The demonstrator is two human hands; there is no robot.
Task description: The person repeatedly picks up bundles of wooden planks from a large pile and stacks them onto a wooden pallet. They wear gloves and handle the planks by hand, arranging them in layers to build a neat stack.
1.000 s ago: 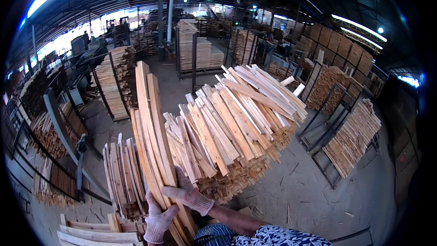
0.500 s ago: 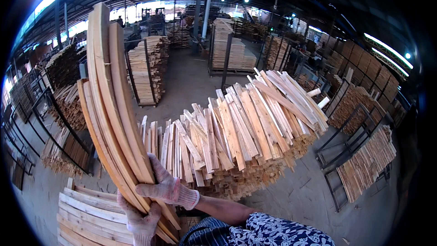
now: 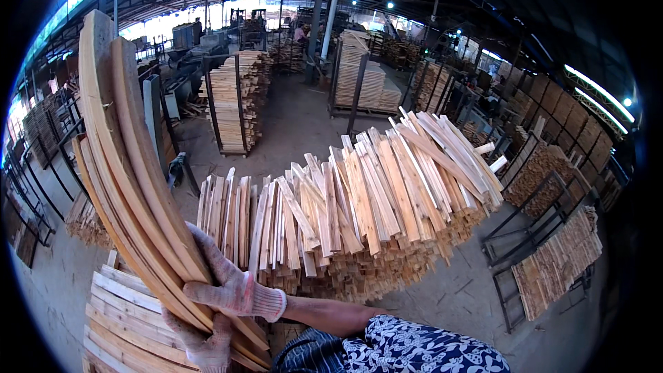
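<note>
A bundle of several long wooden slats (image 3: 138, 193) rises before me, tilted with its top to the far left. My right hand (image 3: 231, 289), in a light knitted glove, is closed around its right side, thumb laid across the front. Lower down, my left hand (image 3: 204, 344), gloved the same way, clasps the bundle from the left and below. Part of its fingers is hidden by the wood. Just beyond my hands lies a large heap of loose slats (image 3: 376, 197), stacked side by side with their ends uneven. At lower left, pale boards (image 3: 124, 314) lie in a layered stack.
Upright racks of stacked wood (image 3: 238, 103) stand farther back, with another stack (image 3: 362, 76) to their right. A low metal frame (image 3: 507, 283) holds a bundle of strips (image 3: 559, 262) on the right. A grey post (image 3: 153, 121) rises behind the slats. Wood scraps litter the floor.
The bundle's upper end has swung to the left, with both hands still gripping it. The view has turned slightly left, so the background sits farther right.
</note>
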